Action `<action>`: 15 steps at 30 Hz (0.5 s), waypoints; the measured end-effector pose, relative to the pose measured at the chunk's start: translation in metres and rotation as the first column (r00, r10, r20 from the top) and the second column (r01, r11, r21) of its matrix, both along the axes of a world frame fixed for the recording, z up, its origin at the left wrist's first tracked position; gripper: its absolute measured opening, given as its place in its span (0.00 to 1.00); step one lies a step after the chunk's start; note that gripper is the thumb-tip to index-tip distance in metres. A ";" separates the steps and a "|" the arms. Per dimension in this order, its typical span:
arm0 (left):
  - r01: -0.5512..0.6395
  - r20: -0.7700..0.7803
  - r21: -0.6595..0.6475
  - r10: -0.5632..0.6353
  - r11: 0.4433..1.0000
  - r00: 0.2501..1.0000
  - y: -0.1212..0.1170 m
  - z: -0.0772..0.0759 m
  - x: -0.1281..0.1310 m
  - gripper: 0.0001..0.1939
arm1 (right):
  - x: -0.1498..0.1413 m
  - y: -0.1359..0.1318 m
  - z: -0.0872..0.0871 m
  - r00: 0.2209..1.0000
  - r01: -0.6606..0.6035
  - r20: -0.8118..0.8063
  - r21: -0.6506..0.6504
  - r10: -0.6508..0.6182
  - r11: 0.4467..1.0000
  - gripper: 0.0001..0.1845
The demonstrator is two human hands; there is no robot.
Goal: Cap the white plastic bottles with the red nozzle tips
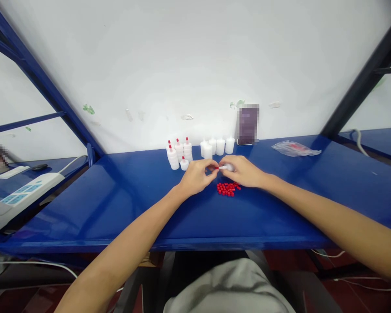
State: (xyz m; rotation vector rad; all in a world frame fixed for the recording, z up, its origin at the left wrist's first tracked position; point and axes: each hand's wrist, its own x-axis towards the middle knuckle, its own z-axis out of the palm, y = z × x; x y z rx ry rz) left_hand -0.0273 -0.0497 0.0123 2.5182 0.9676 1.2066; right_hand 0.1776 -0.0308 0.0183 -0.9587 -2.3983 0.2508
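Surface: blue table (117, 204) against a white wall.
White piece: small white nozzle cap (227, 167), above the red-cap pile (228, 188).
Right hand (244, 171): fingers closed on it.
Left hand (195, 176): fingertips pinched at its red tip.
Behind the pile: capped stacks (178, 153), plain white caps (217, 146).
Right of the pile: plastic bag (296, 148).

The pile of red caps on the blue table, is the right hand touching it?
Cannot tell. In the head view the right hand hovers over or rests at the far edge of the pile of red caps; no clear gap or contact shows.
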 end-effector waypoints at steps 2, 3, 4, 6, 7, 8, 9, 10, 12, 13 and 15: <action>0.024 0.018 0.050 -0.025 0.998 1.000 -0.002 0.002 0.001 0.04 | -0.001 -0.002 0.001 1.000 -0.018 0.015 0.029 0.017 0.999 0.10; 0.031 0.020 0.069 -0.032 0.997 0.999 -0.003 0.002 0.002 0.04 | -0.002 -0.003 0.001 1.000 -0.025 0.016 0.032 0.025 0.999 0.09; 0.034 0.023 0.080 -0.036 0.996 0.999 -0.004 0.002 0.002 0.05 | -0.002 -0.004 0.001 1.000 -0.025 0.010 0.024 0.024 0.999 0.09; 0.042 0.036 0.084 -0.045 0.996 0.998 -0.004 0.002 0.002 0.05 | -0.002 -0.006 0.002 1.000 -0.006 -0.012 -0.024 0.006 1.000 0.09; 0.048 0.043 0.082 -0.052 0.995 0.998 -0.004 0.002 0.002 0.05 | -0.001 -0.007 0.003 1.000 0.002 -0.026 -0.057 -0.003 0.998 0.09; 0.057 0.049 0.078 -0.061 0.995 0.997 -0.004 0.002 0.002 0.05 | -0.001 -0.009 0.004 0.999 0.002 -0.043 -0.088 -0.005 0.996 0.09; 0.065 0.053 0.073 -0.069 0.995 0.996 -0.004 0.002 0.002 0.05 | -0.001 -0.010 0.005 0.998 -0.008 -0.060 -0.108 0.002 0.994 0.09; 0.072 0.055 0.068 -0.076 0.995 0.996 -0.004 0.002 0.002 0.05 | -0.001 -0.012 0.007 0.997 -0.026 -0.075 -0.115 0.018 0.993 0.08; 0.087 0.054 0.063 -0.090 0.994 0.994 -0.005 0.002 0.002 0.05 | -0.002 -0.015 0.010 0.993 -0.076 -0.099 -0.105 0.066 0.992 0.08; 0.093 0.055 0.065 -0.097 0.994 0.994 -0.005 0.002 0.003 0.05 | -0.002 -0.016 0.011 0.991 -0.093 -0.106 -0.094 0.083 0.991 0.08; 0.100 0.057 0.077 -0.104 0.992 0.993 -0.006 0.002 0.004 0.06 | -0.004 -0.018 0.014 0.990 -0.090 -0.121 -0.085 0.079 0.992 0.12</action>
